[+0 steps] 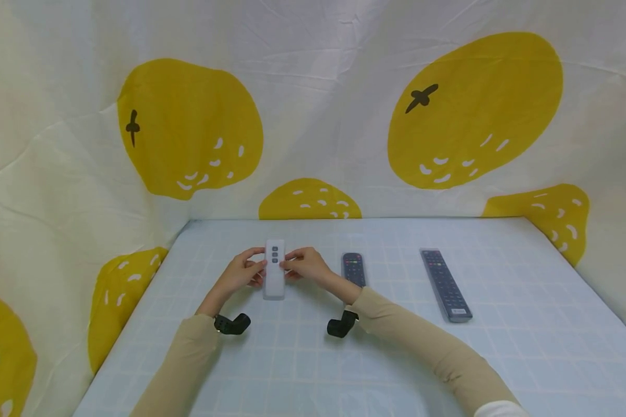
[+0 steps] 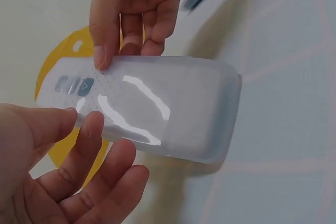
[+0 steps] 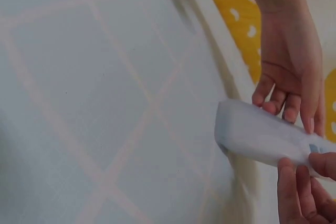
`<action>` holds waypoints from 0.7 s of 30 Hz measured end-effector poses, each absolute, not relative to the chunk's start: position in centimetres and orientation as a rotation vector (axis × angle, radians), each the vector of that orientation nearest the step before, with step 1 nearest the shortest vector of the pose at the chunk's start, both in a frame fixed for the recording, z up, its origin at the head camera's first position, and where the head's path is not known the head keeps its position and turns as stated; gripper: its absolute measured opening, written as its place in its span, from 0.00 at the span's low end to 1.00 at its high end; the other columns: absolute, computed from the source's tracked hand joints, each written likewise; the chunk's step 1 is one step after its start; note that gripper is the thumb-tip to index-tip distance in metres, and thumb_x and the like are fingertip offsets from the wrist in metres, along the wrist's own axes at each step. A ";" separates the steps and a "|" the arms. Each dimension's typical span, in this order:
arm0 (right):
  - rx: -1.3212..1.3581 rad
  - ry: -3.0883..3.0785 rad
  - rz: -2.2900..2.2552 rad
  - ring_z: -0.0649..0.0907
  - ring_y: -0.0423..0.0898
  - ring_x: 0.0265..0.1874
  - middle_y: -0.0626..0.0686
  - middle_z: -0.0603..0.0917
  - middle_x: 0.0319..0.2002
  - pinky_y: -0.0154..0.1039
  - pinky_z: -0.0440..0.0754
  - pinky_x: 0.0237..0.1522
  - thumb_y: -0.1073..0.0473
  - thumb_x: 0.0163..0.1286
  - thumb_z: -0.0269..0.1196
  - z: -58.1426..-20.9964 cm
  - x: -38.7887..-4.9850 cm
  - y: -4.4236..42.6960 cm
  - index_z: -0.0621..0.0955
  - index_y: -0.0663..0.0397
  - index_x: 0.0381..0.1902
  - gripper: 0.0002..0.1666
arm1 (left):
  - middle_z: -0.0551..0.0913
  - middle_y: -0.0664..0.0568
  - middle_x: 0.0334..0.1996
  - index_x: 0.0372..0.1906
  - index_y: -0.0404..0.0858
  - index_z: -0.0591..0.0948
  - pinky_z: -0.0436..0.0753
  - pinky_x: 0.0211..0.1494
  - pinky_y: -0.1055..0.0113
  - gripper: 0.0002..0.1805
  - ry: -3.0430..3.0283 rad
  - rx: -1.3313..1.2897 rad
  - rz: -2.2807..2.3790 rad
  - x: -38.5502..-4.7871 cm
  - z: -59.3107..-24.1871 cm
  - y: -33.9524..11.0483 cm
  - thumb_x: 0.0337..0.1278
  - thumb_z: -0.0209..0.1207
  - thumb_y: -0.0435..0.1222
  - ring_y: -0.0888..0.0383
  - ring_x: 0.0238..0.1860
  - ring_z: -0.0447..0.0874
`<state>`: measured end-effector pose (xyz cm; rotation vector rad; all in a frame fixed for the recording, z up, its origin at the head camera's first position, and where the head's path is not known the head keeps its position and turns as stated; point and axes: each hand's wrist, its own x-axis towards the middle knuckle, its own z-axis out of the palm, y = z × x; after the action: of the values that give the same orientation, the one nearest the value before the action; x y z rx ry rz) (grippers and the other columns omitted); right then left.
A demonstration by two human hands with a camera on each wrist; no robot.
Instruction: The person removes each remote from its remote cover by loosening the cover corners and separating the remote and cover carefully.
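Note:
A white remote (image 1: 274, 284) with a few grey buttons is held upright between both hands in the head view. My left hand (image 1: 240, 271) pinches its left edge between thumb and fingers, and my right hand (image 1: 308, 265) pinches the right edge. In the left wrist view the remote (image 2: 194, 103) has a shiny clear cover, with the left hand (image 2: 73, 166) below it and the right hand (image 2: 139, 14) above. The right wrist view shows the remote's blank end (image 3: 257, 129) pointing away from the fingers.
A dark remote (image 1: 353, 269) lies just right of my right hand, partly behind that forearm. Farther right, a longer dark remote (image 1: 446, 285) lies slanted on the checked tablecloth (image 1: 292, 370). A curtain (image 1: 323, 116) with yellow fruit shapes hangs behind the table.

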<state>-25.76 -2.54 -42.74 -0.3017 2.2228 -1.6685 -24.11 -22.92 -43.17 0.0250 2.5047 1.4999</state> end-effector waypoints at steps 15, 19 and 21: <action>-0.369 2.163 -1.717 0.86 0.43 0.25 0.61 0.87 0.32 0.45 0.86 0.40 0.61 0.66 0.63 -42.5 -25.8 -2.8 0.81 0.66 0.44 0.14 | 0.86 0.43 0.33 0.65 0.27 0.66 0.85 0.34 0.69 0.25 2.490 0.099 1.611 -23.6 -41.9 -23.1 0.71 0.50 0.39 0.61 0.28 0.84; -0.366 2.145 -1.747 0.87 0.44 0.26 0.61 0.88 0.32 0.47 0.86 0.41 0.61 0.66 0.64 -42.4 -25.5 -2.9 0.82 0.66 0.45 0.14 | 0.87 0.43 0.33 0.64 0.25 0.68 0.85 0.33 0.70 0.26 2.501 0.095 1.645 -23.4 -41.7 -23.2 0.73 0.47 0.42 0.62 0.27 0.84; -0.369 2.151 -1.751 0.87 0.44 0.27 0.62 0.88 0.33 0.46 0.86 0.41 0.61 0.65 0.64 -42.2 -25.3 -2.9 0.82 0.66 0.45 0.14 | 0.87 0.44 0.32 0.63 0.24 0.69 0.85 0.33 0.70 0.27 2.502 0.087 1.668 -23.3 -41.5 -23.2 0.74 0.44 0.44 0.63 0.27 0.84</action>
<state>-25.34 -2.87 -42.21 -0.3693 2.1508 -1.7509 -23.30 -23.15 -41.51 0.0869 2.5020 1.6684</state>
